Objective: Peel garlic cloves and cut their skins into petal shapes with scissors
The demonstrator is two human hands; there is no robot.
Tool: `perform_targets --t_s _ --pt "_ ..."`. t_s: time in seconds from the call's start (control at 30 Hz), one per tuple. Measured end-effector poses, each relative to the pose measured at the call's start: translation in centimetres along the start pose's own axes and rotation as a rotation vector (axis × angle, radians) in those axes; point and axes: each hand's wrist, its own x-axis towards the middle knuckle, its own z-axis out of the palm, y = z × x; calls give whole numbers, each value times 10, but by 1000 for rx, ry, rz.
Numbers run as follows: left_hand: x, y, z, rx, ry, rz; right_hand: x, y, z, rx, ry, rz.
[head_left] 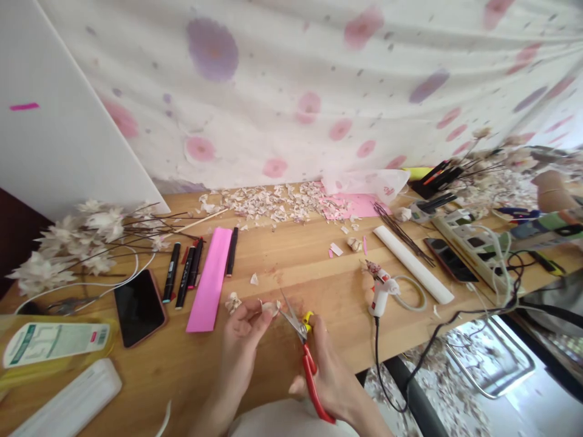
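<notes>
Item, scissors (pixel 303 332): we find them lower centre of the frame, long axis running from lower right to upper left, blades parted in a narrow V. Item, pale piece (pixel 272 308): we place it just left of the blades, near their open side; whether it touches metal, we cannot tell.

Left hand (pixel 243 337), nearer the piece: grip closed, thumb and fingertips pinching it. Right hand (pixel 325 367): grip wrapped about the red handles, partly open with them.

Adjacent, we note a curled scrap (pixel 233 302) beside the left fingers, a flake (pixel 254 279) above, and the surface (pixel 339 285) beneath.
</notes>
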Motion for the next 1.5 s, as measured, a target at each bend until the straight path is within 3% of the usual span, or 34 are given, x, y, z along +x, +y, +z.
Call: perform_targets --t_s 0.23,0.53,0.87,1.03,1.3,1.5 --pt "-5 -4 9 68 8 12 8 -5 0 -6 -36 -23" --pt "-7 -1 11 61 21 43 9 -9 1 0 -71 47" --pt "-6 0 17 133 45 74 10 -15 5 -202 -61 96" --pt "-4 -3 17 104 62 35 9 -19 4 -229 -110 170" --pt "2 -3 17 74 82 -42 10 3 18 -331 -16 212" --pt "10 -5 13 -10 57 -122 14 5 16 -309 -59 205"
